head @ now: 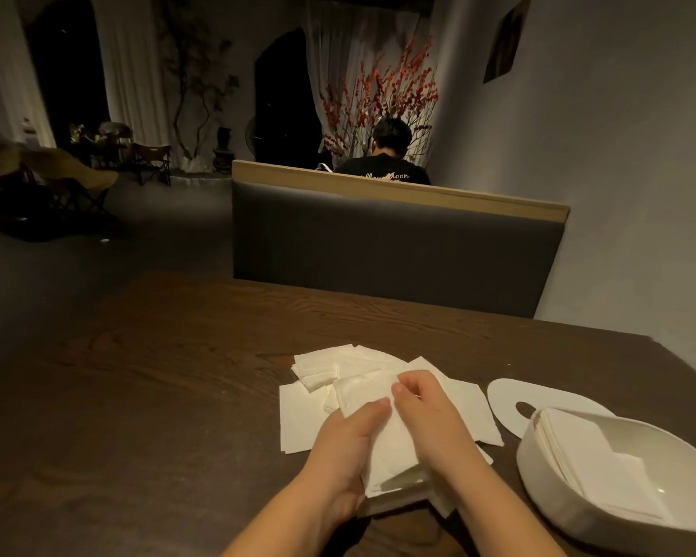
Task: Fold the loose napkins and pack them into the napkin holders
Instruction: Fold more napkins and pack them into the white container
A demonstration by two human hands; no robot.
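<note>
Napkin [378,432], white and partly folded, sits between both hands just above the dark wooden counter [157,375], its long axis running from the near edge away toward the far left, tilted a little off straight ahead. The left hand [344,444] has its grip closed on the napkin's left side, thumb laid along the top face and the other fingers underneath, hidden. The right hand [430,420] pinches the right side, its fingers curled over the far upper edge near the left thumb tip, so the 2 grips nearly touch at the top. Under and beyond the held piece lies the spread of loose napkins [330,367], some flat, some already squared into a small stack at the far left. The open napkin holder [619,476], a white oval tub with folded sheets lying in it, stands to the right and slightly nearer than the pile, close beside the right forearm; its lid [539,400] lies flat just behind it, slot facing up. That puts the holder on the right hand's side, well nearer to it than to the left, so the carry across likely falls to the right hand once the fold is pressed. The holder's long axis runs roughly left-far to right-near, so the napkin probably needs a slight turn to lie along it.
</note>
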